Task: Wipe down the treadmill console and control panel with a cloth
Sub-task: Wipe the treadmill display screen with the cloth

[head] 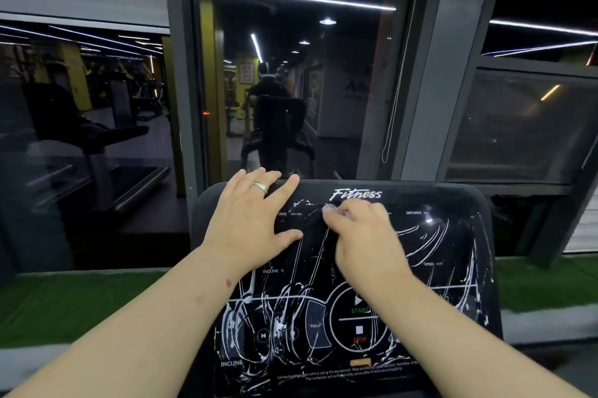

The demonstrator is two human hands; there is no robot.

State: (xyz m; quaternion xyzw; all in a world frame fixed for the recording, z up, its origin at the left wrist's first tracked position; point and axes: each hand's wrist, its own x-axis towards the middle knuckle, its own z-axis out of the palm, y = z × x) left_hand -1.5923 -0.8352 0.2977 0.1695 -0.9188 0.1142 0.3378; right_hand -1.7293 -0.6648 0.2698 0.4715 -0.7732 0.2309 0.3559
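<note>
Treadmill console (pixel 437 268), a glossy black rounded panel with white "Fitness" lettering at the top, sat directly below us, in front of a dark glass window (pixel 291 74). White foamy streaks (pixel 453 252) covered most of its surface: long arcs on the right side, loops and smears over the lower left around the INCLINE labels, thin lines down the middle.

Our left hand (pixel 249 219) lay flat on the console's upper left corner, fingers spread and straight, fingertips reaching over the top edge, thumb out toward the centre. A silver ring (pixel 260 187) was on one finger. It held nothing.

Our right hand (pixel 359 232) was on the upper middle of the panel, just below the lettering, fingers curled and bunched down onto the surface. A dark cloth (pixel 315 229) seemed to be under and just left of it, black on black, so its outline was hard to make out. White residue showed at the fingertips (pixel 330 208). The hands were near each other, not touching.

The green START marking and red STOP marking in the round control area (pixel 359 323) sat below the right wrist. A strip of green artificial turf (pixel 81 300) ran along the base of the window, either side of the console.
</note>
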